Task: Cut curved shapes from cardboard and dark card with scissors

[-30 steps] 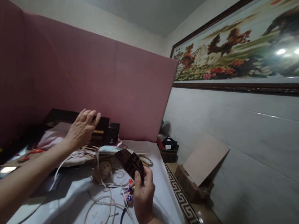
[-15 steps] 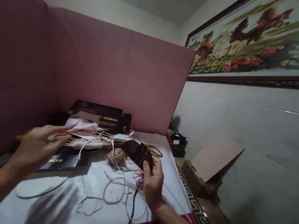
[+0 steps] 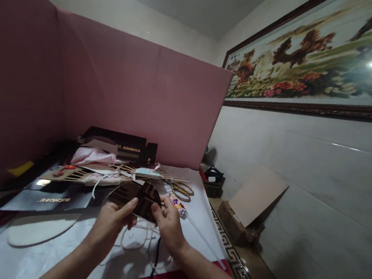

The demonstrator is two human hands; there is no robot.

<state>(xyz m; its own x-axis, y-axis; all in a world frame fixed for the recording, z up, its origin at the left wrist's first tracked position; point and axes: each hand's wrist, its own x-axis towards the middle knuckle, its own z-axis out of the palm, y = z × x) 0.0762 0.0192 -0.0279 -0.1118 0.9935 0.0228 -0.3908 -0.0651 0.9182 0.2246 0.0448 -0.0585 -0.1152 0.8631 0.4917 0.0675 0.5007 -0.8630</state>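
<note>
A glossy, dark brown half-round piece (image 3: pixel 131 196) with lines on its face hangs over the table in both my hands. My left hand (image 3: pixel 113 219) pinches its lower edge, thumb on top. At the right end, my right hand (image 3: pixel 171 221) grips it between thumb and fingers. Looped twine (image 3: pixel 132 244) lies on the white table covering below the hands. Just beyond the piece are thin-ribbed fan-like items (image 3: pixel 105 178) with white strips. Gold-handled scissors (image 3: pixel 182 190) and a flower-patterned item (image 3: pixel 177 205) lie close to my right hand.
Black printed card (image 3: pixel 53 200) and a cream rounded board (image 3: pixel 41 230) lie at left. Black boxes (image 3: pixel 131 146) stand at the back against a pink partition (image 3: pixel 137 93). A dark cord (image 3: pixel 153 266) runs to the front edge. A cardboard box (image 3: pixel 239 218) sits right, on the floor.
My left hand has come from the far left to the middle and taken hold of the dark piece. My right hand has moved slightly left with it, and the view has shifted.
</note>
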